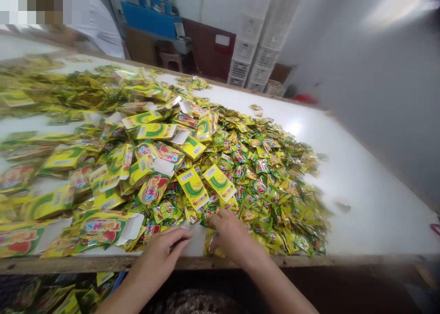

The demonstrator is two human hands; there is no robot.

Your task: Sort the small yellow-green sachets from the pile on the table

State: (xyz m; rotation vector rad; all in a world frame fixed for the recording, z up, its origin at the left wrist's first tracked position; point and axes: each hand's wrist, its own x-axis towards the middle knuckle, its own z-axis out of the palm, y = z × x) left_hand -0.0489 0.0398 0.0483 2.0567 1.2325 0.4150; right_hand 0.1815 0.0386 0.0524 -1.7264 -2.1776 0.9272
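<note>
At the near edge of a wide pile of small green and yellow candy packets, my right hand touches some of them, fingers and thumb apart. A few yellow packets lie under and beside its thumb. To its left, my left hand hovers low over the table's near edge, fingers stretched forward and nothing visible in it. Two yellow cardboard boxes lie on the packets just beyond my hands. An open box with a white flap lies left of my left hand.
Many more boxes are strewn over the white table, which has a wooden rim. More packaging sits below the table at left. Across it is another person in a white sleeve. White crates are stacked behind.
</note>
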